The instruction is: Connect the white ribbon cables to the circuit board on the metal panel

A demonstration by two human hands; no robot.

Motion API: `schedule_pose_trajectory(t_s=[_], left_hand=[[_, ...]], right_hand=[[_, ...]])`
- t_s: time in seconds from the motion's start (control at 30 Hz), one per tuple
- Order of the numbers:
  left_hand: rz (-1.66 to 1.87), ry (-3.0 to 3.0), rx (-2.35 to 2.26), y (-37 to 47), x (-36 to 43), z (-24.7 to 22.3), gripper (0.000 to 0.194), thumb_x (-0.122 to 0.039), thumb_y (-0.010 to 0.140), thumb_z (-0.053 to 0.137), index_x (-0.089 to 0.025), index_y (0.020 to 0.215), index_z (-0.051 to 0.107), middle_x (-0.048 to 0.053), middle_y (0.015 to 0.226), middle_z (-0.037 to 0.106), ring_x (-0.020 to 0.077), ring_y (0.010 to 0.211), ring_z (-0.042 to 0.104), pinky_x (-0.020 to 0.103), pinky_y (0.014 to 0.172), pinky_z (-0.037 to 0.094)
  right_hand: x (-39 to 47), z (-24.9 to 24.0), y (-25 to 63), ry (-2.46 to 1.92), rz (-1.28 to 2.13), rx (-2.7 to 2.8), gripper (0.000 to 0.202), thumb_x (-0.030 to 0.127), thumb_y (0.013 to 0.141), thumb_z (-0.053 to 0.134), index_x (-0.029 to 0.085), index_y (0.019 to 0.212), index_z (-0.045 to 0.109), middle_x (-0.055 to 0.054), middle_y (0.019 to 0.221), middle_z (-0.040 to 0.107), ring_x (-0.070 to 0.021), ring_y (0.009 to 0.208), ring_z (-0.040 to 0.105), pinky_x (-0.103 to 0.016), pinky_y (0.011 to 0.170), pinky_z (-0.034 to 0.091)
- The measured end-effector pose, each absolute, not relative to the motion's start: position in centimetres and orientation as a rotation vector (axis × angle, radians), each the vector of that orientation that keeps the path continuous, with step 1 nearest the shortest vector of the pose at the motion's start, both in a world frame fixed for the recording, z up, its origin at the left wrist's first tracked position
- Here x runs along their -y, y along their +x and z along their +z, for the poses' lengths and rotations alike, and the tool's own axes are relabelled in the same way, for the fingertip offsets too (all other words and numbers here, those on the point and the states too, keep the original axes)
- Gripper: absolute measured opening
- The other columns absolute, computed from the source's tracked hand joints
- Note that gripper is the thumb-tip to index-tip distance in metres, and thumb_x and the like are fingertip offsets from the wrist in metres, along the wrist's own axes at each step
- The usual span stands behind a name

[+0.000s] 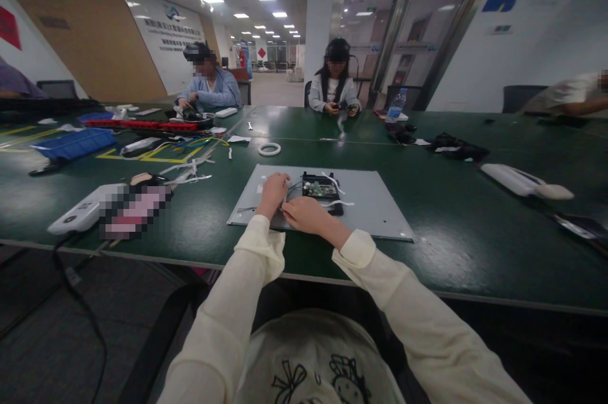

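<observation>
A grey flat panel (370, 201) lies on the green table in front of me. On it sits a black housing (337, 208) with a green circuit board (319, 189) inside. Thin grey wires (295, 187) run from the board's left side to my hands. My left hand (272, 194) is closed around the wires, its fingers bent over them. Just to its right, my right hand (308, 214) pinches at the same bundle, close to the housing's lower left corner. The fingertips are partly hidden. White tape strips (342, 204) stick out from the housing's right side.
A roll of white tape (269, 149) lies beyond the panel. To the left are a blue tray (73, 143), a white device (85, 209), and tape scraps (192, 170). Another white device (510, 180) rests at right. Two people sit across the table, near a water bottle (396, 105).
</observation>
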State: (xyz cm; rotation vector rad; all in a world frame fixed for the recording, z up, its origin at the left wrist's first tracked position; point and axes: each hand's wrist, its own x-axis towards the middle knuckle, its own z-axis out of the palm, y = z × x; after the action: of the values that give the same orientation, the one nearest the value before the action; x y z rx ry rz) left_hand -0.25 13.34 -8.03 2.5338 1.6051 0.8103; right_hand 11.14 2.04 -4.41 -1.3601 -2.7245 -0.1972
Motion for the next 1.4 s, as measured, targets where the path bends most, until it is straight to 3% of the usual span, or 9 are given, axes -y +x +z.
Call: schedule_pose_trajectory(t_s=[0.27,0.57,1.4], left_hand=[[0.799,2.569,-1.476,0.1,-13.5,-8.0,0.021,-0.033,0.082,0.051,-0.019,0.09,0.065,0.006,0.095,0.062,0.019,0.092,0.055,0.028,0.081,0.042],[0.774,2.539,-1.524,0.1,-13.5,-7.7,0.014,-0.023,0.08,0.051,-0.019,0.085,0.064,0.006,0.095,0.062,0.0185,0.092,0.055,0.029,0.081,0.042],[0.833,2.503,-1.688,0.6,-13.1,-6.9,0.015,-0.019,0.083,0.046,-0.018,0.084,0.061,0.008,0.099,0.061,0.0224,0.099,0.051,0.033,0.083,0.039]], right_hand=[[-2.0,-4.1,11.3,-1.368,-0.212,2.66,0.028,0.027,0.093,0.032,0.014,0.091,0.056,-0.009,0.086,0.063,-0.0183,0.082,0.059,-0.026,0.07,0.037],[-2.2,-4.2,11.4,-1.345,-0.199,2.659,0.024,0.023,0.092,0.034,0.013,0.092,0.057,-0.01,0.089,0.063,-0.0179,0.083,0.059,-0.026,0.071,0.037],[-2.5,-4.4,11.8,-1.296,-0.213,2.582,0.025,0.022,0.092,0.035,0.012,0.092,0.058,-0.01,0.09,0.06,-0.0175,0.088,0.054,-0.028,0.078,0.037]])
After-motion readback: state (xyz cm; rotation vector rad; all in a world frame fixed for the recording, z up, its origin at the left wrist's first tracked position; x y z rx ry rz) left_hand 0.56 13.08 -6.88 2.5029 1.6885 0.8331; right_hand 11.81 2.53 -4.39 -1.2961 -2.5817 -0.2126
